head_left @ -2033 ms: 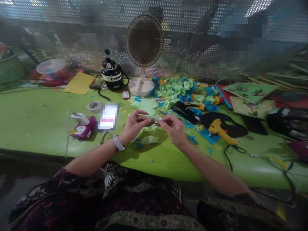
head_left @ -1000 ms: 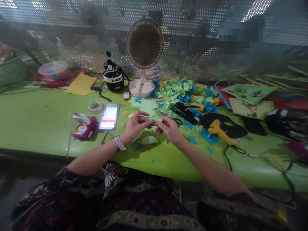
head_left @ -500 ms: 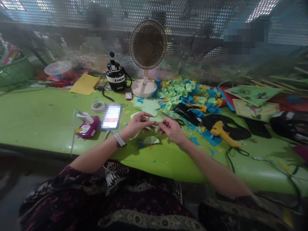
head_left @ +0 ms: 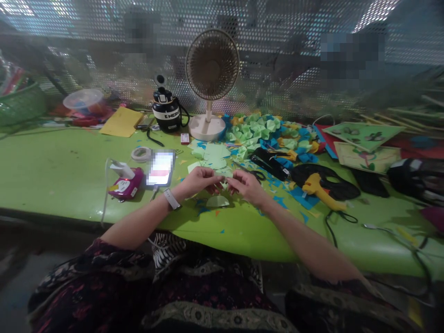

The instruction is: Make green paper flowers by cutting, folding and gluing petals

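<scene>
My left hand (head_left: 203,179) and my right hand (head_left: 244,185) meet fingertip to fingertip just above the table. Both are closed in a pinch on what looks like a small piece of light green paper, mostly hidden by the fingers. Below them a light green half-circle of paper (head_left: 218,201) lies flat on the table. Beyond the fingertips are larger light green paper sheets (head_left: 214,153). Black-handled scissors (head_left: 256,175) lie just past my right hand, among blue and green paper scraps (head_left: 280,201).
Folded green, blue and yellow paper pieces (head_left: 258,129) are heaped behind a black stapler (head_left: 269,163). A yellow glue gun (head_left: 322,192) lies at right. A fan (head_left: 207,127) and black bottle (head_left: 167,115) stand behind; a lit phone (head_left: 160,169), tape roll (head_left: 141,154) and purple adapter (head_left: 127,185) sit left.
My left fingers have curled down and inward, the raised forefinger now lowered toward the thumb. My right hand keeps its pinch almost in place. The view has shifted very slightly.
</scene>
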`<state>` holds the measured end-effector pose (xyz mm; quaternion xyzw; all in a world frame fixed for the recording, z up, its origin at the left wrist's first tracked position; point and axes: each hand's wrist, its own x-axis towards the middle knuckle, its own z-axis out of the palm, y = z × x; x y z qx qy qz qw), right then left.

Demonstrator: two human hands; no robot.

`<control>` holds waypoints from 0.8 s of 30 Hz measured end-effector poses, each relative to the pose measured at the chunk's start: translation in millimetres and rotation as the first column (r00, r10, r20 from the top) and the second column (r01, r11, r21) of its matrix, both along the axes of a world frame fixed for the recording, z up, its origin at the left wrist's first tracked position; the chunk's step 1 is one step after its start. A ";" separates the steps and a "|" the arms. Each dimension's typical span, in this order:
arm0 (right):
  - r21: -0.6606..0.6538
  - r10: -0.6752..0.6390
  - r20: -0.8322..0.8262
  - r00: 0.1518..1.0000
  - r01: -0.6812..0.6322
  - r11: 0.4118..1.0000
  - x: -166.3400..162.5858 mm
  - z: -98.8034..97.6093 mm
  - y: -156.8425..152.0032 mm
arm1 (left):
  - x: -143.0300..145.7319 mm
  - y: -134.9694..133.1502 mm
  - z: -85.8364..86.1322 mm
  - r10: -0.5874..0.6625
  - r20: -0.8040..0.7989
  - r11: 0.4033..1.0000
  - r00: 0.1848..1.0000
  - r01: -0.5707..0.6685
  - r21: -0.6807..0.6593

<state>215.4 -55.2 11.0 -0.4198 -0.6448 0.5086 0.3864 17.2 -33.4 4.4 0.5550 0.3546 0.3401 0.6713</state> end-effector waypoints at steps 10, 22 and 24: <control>0.045 -0.039 0.042 0.998 0.037 0.998 -0.8 -7.1 2.4 | 1.7 -1.4 -2.4 -0.019 -0.026 1.000 0.999 0.020 0.023; 0.021 0.023 0.082 0.996 -0.024 0.999 1.7 -7.5 3.2 | 2.2 0.2 -2.6 0.041 -0.053 0.999 0.998 -0.040 0.021; 0.003 0.033 0.079 0.996 -0.033 0.999 2.2 -8.4 4.3 | 1.2 0.9 -2.6 0.036 -0.062 0.999 0.997 -0.035 0.020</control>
